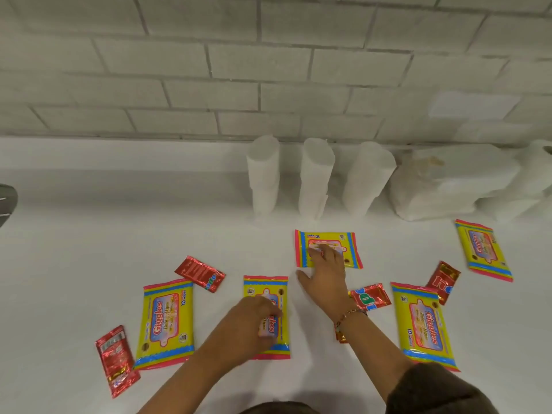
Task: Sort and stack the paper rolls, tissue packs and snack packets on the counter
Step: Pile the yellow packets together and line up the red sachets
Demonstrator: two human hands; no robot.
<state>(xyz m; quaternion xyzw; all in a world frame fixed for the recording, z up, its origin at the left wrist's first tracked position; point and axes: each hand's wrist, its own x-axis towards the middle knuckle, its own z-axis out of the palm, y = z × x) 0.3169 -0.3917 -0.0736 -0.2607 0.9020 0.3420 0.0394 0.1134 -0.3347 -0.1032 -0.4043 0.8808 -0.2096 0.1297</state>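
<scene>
Several yellow wipes packs lie flat on the white counter [89,234]. My left hand [254,318] rests with curled fingers on the middle pack [280,288]. My right hand [324,276] reaches forward, fingers straight, touching the far pack [349,249]. More packs lie at the left [165,321], right [422,324] and far right [484,249]. Red snack packets lie at the lower left [116,360], behind the left pack [200,273], under my right wrist [372,297] and at the right [443,279]. Three white paper rolls [264,174] [316,177] [369,180] stand at the back.
A wrapped white bundle of paper [448,186] and another roll [534,171] sit at the back right against the white brick wall. A dark object [6,204] shows at the left edge.
</scene>
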